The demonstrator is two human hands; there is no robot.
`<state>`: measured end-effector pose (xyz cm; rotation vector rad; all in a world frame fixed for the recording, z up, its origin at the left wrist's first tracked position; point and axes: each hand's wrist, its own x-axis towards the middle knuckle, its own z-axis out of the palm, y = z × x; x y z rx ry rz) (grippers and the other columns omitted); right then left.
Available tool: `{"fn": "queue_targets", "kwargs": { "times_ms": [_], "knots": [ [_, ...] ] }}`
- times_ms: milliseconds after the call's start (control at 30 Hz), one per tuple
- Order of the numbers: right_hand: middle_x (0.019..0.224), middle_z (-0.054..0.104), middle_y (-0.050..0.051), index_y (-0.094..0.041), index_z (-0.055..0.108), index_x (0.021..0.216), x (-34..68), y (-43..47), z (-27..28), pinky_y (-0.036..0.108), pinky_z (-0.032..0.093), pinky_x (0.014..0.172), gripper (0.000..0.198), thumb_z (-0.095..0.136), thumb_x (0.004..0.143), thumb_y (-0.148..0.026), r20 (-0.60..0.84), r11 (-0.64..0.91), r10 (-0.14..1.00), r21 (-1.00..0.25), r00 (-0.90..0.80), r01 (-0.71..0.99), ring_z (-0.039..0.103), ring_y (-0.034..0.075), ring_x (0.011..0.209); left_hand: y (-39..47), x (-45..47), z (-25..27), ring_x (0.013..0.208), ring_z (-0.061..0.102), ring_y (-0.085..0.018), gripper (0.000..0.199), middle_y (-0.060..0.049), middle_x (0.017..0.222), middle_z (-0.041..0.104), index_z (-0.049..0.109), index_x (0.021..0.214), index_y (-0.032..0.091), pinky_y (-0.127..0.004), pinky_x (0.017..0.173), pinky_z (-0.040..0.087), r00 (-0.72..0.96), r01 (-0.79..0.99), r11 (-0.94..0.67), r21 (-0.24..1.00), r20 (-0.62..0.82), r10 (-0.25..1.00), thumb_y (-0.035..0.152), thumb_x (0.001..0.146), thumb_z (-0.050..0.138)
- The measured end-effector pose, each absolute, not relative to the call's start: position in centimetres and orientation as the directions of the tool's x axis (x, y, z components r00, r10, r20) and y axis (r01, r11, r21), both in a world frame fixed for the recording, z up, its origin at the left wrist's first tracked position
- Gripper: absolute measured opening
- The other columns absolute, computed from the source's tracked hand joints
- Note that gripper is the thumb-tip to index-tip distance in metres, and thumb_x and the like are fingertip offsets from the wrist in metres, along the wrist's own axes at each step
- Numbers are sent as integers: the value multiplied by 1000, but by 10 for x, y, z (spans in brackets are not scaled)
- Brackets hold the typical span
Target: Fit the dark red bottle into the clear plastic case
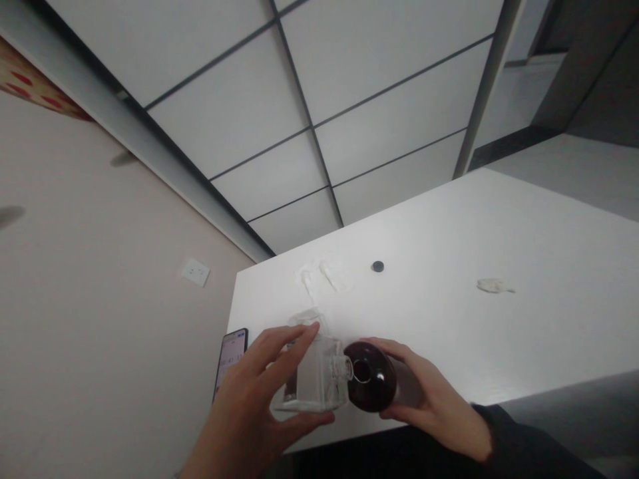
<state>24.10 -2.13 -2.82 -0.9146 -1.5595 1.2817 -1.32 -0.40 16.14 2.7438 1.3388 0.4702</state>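
Observation:
My left hand (264,392) is closed around a clear, square-sided glass bottle (319,376), tipped so its open neck points right. That neck meets or nearly meets the mouth of a dark reddish-brown round bottle (379,379). Around the brown bottle's side, my right hand (424,392) is wrapped, and the bottle's open top faces up toward me. I cannot tell whether the two rims touch or whether liquid passes between them. A small dark round cap (378,267) lies on the white table (424,299) beyond the hands.
A phone (232,352) with a lit screen rests at the table's left edge by the wall. Thin clear plastic (327,276) lies behind the bottles. A small pale crumpled piece (492,286) sits to the right. White sliding panels (389,146) stand behind the table.

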Motion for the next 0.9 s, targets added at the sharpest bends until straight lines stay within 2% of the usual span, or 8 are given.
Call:
{"fn": "queue_targets", "kwargs": {
  "times_ms": [133,300,433,700,900],
  "knots": [
    [153,65,16,-29,58,149,241,-21,-27,63,46,122,75,91,83,-43,173,184,930,-983,-325,1,63,38,141,-2,-11,165,118,77,-24,74,-9,134,75,56,152,30,-33,101,65,612,744,-652,149,243,753,52,88,85],
    [153,65,14,-30,58,149,242,-21,-27,62,46,123,74,90,84,-42,175,186,930,-983,-322,5,63,37,142,-2,-11,166,118,77,-25,73,-8,135,75,54,153,30,-37,102,66,633,742,-663,95,225,741,55,90,81],
    [154,65,14,-30,57,150,242,-22,-27,63,45,123,74,90,84,-41,167,180,930,-984,-328,8,62,37,142,-2,-11,167,118,77,-26,77,-9,135,75,54,153,30,-38,99,67,633,745,-661,88,218,743,54,87,85],
    [153,65,16,-29,58,149,242,-22,-24,66,46,122,74,90,83,-42,149,161,932,-987,-332,10,62,39,141,0,-8,172,119,75,-28,84,-9,136,75,54,152,29,-38,100,67,641,747,-661,76,182,745,41,80,94],
    [154,64,15,-29,58,150,242,-22,-27,66,44,123,74,89,83,-41,140,152,931,-988,-336,10,61,39,144,1,-6,174,117,76,-29,96,-9,134,76,54,150,28,-39,97,69,663,735,-677,37,174,729,30,67,102]
  ]
}}
